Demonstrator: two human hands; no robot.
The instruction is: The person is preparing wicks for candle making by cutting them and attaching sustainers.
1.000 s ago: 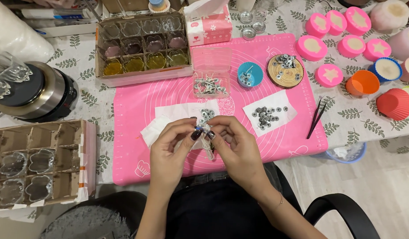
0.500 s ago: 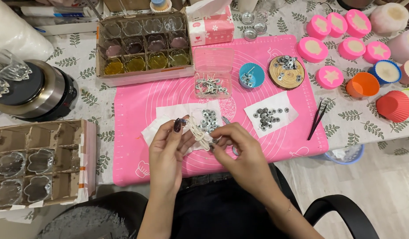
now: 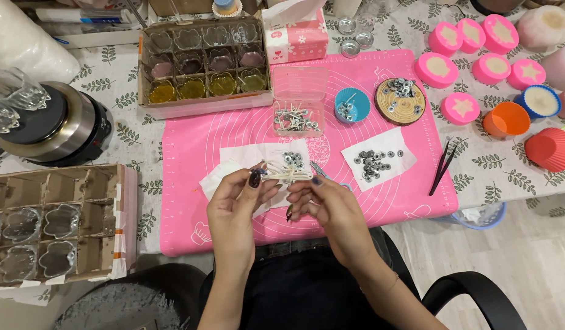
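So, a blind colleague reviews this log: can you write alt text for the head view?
Two hands hold a small bundle of pale candle wicks over a pink silicone mat, the left hand pinching it and the right hand at its end. On the mat lie white paper pieces with metal wick tabs, a clear box of wicks, and black tweezers beside it.

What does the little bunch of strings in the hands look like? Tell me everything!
The bunch of wicks is a small bundle of thin, pale cream strings, waxy-looking, lying roughly level. The left hand pinches one end and the right hand touches the other end. It hangs above a white paper sheet on the pink mat, near small metal discs.
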